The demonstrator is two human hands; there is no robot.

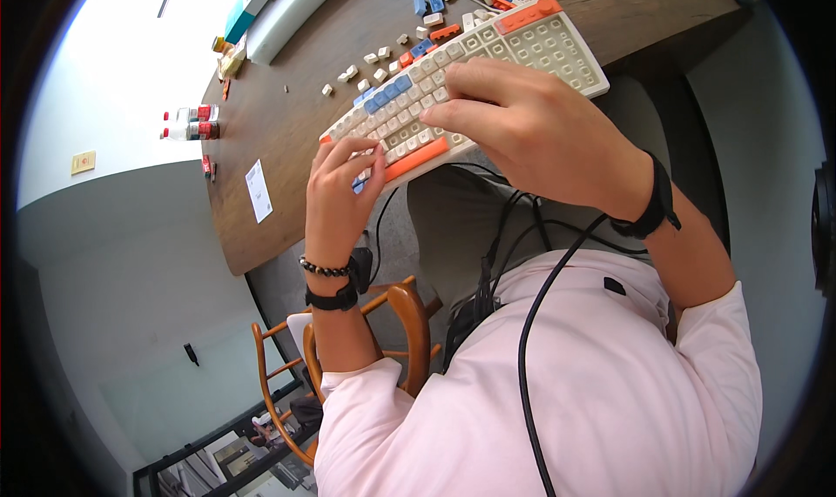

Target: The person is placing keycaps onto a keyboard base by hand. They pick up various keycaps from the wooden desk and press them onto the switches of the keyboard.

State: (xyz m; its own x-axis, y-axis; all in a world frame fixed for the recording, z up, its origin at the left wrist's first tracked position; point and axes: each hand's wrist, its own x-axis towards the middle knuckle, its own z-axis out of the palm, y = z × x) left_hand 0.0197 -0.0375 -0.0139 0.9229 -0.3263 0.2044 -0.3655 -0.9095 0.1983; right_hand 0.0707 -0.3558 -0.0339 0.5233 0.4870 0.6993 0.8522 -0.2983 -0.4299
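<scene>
A cream keyboard [564, 51] lies tilted over the table's near edge, with white, blue and orange keycaps on its left part and bare switches on its right part. My left hand [338, 191] is at its left end, thumb and forefinger tips together above the lower keys. Anything pinched there is too small to name. Over the middle of the board is my right hand [540, 131], its fingers curled and its thumb tip touching the white keys. What its folded fingers may hold is hidden. An orange space bar [416, 159] runs along the near edge between the hands.
Loose white keycaps [381, 74], blue keycaps [436, 3] and orange keycaps [445, 32] lie scattered beyond the keyboard on the brown table [300, 105]. Bottles [193, 130] and a white card [259, 191] are at the left. Black cables [527, 358] cross my lap near a wooden chair [409, 323].
</scene>
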